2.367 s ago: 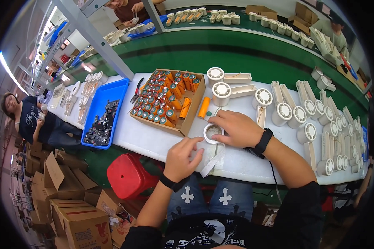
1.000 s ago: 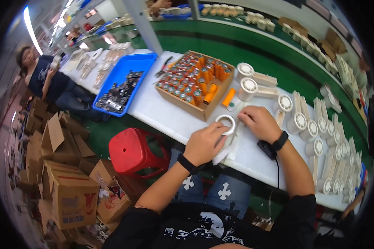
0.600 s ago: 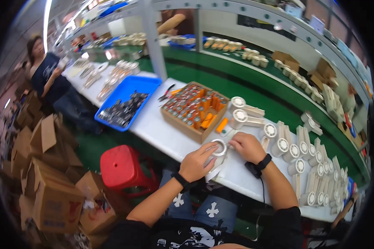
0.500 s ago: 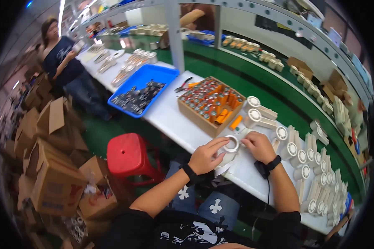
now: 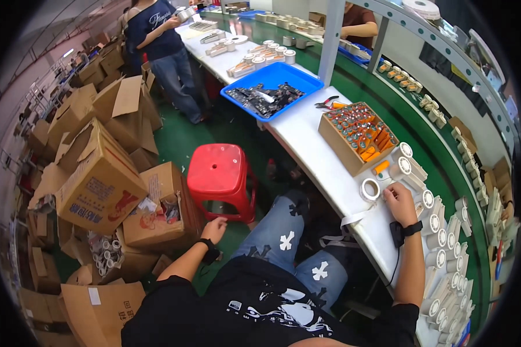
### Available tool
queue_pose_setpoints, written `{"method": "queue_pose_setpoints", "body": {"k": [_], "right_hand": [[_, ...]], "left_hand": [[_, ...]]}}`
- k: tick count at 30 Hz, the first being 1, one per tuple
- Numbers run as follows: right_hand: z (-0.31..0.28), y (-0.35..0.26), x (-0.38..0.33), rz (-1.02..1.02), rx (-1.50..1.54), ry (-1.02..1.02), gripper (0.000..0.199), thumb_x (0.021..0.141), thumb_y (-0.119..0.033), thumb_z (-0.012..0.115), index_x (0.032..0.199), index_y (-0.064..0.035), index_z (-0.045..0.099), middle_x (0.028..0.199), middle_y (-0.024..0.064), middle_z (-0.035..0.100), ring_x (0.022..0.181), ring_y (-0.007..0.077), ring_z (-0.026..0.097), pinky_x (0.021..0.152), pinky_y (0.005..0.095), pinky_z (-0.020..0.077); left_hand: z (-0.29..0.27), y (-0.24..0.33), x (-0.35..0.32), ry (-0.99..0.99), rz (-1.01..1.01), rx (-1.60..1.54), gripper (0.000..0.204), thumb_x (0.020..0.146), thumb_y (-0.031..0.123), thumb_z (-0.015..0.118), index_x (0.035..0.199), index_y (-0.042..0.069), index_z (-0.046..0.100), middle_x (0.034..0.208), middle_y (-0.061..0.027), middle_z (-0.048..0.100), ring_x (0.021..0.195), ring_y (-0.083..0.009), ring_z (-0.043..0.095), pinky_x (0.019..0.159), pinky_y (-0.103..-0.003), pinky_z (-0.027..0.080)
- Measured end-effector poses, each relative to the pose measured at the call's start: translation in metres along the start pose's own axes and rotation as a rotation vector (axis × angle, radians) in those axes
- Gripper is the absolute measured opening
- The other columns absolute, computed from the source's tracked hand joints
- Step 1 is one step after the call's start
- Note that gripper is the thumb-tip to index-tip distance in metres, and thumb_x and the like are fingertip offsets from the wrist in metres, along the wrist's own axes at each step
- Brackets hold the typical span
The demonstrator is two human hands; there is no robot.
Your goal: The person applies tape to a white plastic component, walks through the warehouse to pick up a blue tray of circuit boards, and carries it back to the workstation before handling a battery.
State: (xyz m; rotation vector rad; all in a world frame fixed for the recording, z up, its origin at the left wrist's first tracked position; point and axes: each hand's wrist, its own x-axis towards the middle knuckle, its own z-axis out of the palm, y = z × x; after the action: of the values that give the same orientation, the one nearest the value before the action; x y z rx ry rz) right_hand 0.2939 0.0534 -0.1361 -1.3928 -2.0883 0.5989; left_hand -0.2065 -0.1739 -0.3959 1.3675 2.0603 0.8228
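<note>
**Right hand by the white ring, left hand down by the stool**

One white ring lies flat on the white tabletop, right of centre. The right hand rests just beside it, fingers loosely curled, grasping nothing. The left hand hangs empty, fingers half open, near one red plastic stool.

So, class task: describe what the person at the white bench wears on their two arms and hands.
Both forearms are bare below short black sleeves, and neither hand is gloved. The left hand has a black band at its wrist. The right hand has a black wrist strap with a thin dark cable trailing from it.
</note>
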Motion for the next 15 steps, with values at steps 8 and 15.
{"method": "queue_pose_setpoints", "body": {"k": [8, 15], "right_hand": [[0.003, 0.021, -0.001, 0.001, -0.035, 0.0, 0.015, 0.083, -0.012, 0.056, 0.08, 0.0022, 0.058, 0.067, 0.0085, 0.059, 0.061, 0.0153, 0.054, 0.059, 0.0281, 0.044], [0.015, 0.01, 0.015, 0.074, 0.14, -0.037, 0.012, 0.084, -0.009, 0.056, 0.082, 0.0025, 0.059, 0.068, 0.0048, 0.058, 0.063, 0.011, 0.052, 0.061, 0.0254, 0.0438]], "left_hand": [[0.039, -0.132, -0.1, -0.859, -0.308, 0.731, 0.031, 0.079, 0.022, 0.05, 0.099, 0.003, 0.063, 0.097, -0.0136, 0.065, 0.086, -0.0309, 0.063, 0.077, -0.039, 0.049], [0.053, -0.216, -0.055, -0.639, -0.131, 0.767, 0.034, 0.081, 0.022, 0.046, 0.102, 0.001, 0.062, 0.1, -0.0167, 0.064, 0.095, -0.0323, 0.061, 0.083, -0.038, 0.048]]}}
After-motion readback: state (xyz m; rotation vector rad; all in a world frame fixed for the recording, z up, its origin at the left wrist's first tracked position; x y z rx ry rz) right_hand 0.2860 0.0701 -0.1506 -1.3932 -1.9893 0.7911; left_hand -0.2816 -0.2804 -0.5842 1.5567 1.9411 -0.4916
